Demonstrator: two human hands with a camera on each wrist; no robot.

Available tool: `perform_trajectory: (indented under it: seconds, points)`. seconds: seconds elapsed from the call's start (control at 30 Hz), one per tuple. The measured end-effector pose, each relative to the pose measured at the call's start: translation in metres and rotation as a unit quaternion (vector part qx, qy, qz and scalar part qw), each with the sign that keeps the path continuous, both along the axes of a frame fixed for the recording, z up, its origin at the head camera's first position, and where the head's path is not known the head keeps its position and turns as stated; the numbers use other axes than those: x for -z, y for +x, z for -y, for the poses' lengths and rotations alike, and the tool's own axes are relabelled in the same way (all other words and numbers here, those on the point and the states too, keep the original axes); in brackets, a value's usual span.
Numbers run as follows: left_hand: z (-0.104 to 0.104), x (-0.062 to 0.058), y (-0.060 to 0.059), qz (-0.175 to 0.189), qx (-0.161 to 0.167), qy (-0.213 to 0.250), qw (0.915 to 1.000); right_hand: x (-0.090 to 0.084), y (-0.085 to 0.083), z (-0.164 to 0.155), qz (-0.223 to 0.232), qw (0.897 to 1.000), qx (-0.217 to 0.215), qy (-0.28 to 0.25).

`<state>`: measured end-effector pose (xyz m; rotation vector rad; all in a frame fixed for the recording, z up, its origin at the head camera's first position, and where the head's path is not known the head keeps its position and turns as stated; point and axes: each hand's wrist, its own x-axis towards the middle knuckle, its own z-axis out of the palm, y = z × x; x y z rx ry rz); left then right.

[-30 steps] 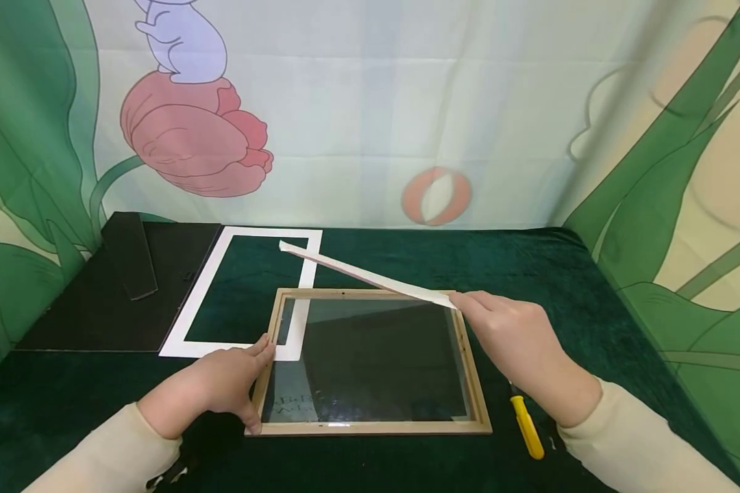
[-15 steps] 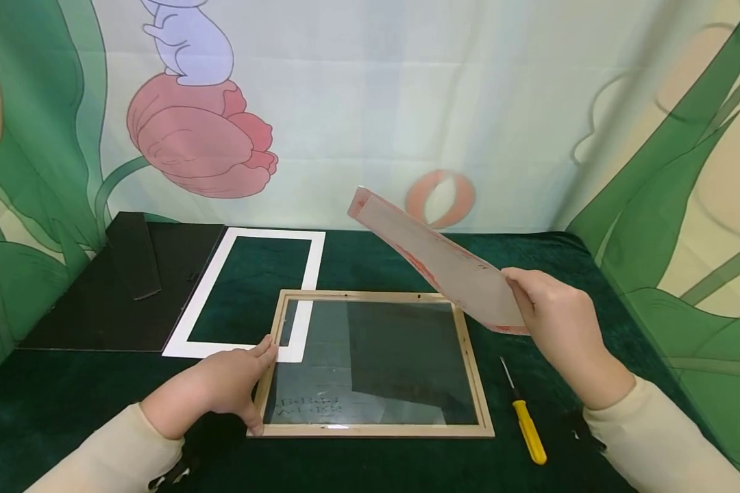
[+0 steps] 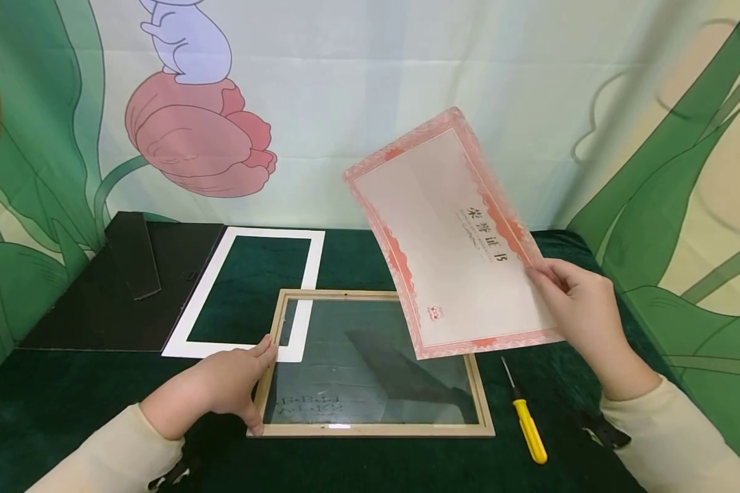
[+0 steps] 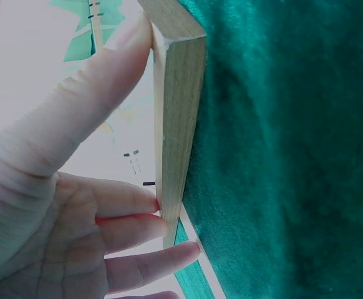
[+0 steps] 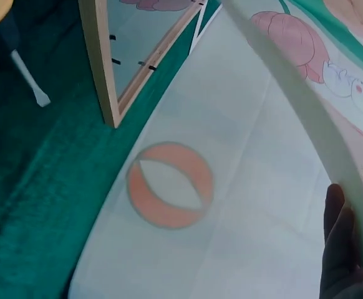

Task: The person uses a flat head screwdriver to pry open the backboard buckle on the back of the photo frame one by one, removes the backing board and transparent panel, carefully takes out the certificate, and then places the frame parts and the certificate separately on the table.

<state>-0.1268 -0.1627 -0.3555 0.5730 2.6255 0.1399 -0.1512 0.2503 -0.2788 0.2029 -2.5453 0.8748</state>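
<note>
My right hand pinches a certificate by its right edge. The sheet has a pink-red border and dark printed characters, and is held up tilted with its printed face towards the head camera. In the right wrist view the certificate shows nearly edge-on, slightly bowed, with the fingers behind it. Below lies a wooden picture frame with a clear pane; the certificate covers its far right corner. My left hand rests against the frame's left side. The left wrist view shows thumb and extended fingers touching the wooden edge.
A white mat border lies partly under the frame's left side. Farther left is a black backing board with a stand leg. A yellow-handled screwdriver lies right of the frame on the green cloth. A printed curtain hangs behind.
My right hand has lifted the certificate off the frame, moved right, and turned its printed face towards the head camera. The left hand has stayed at the frame's left side.
</note>
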Motion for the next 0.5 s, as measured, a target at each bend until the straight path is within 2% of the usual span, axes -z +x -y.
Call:
perform_trajectory:
  seconds: [0.07,0.2,0.4,0.5]
  points:
    - [0.0,0.0,0.0,0.0,-0.002,0.0,1.0,0.002,-0.001,-0.004,0.055,0.998,0.007,-0.023]
    - [0.0,0.002,-0.001,0.005,-0.013,0.007,0.9999,0.009,-0.004,-0.013,0.143,0.988,0.011,-0.057]
    - [0.0,0.001,-0.002,0.016,-0.015,0.009,0.9997,0.021,-0.006,-0.027,0.202,0.976,0.0,-0.083]
    - [0.0,0.001,-0.003,0.022,-0.015,0.012,0.9996,0.027,-0.006,-0.034,0.23,0.967,0.002,-0.112]
